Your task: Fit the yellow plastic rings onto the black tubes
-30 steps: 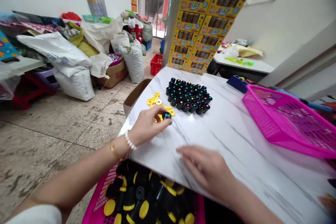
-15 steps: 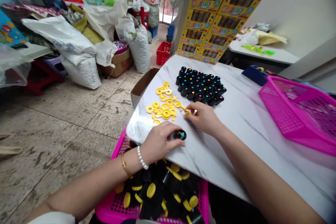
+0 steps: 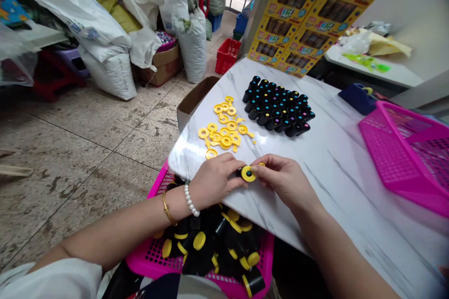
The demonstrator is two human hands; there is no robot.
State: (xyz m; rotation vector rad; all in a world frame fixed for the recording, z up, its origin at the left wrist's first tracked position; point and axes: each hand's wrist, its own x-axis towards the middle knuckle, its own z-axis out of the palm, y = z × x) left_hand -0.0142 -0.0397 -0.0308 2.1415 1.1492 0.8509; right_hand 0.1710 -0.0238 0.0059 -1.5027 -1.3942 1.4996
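Near the table [image 3: 315, 182] edge, short of the loose yellow rings [image 3: 222, 131], the left hand [image 3: 213, 181] is pinching a black tube [image 3: 240, 173] while the right hand [image 3: 286, 180] is pressing a ring [image 3: 248, 174] onto it. Keeping the ring square to the tube's mouth and pushing evenly should seat it.

black piece [image 3: 241, 173] mostly hidden by fingers and yellow ring [image 3: 249, 174], pink basket [image 3: 403, 154] cut off (right edge)
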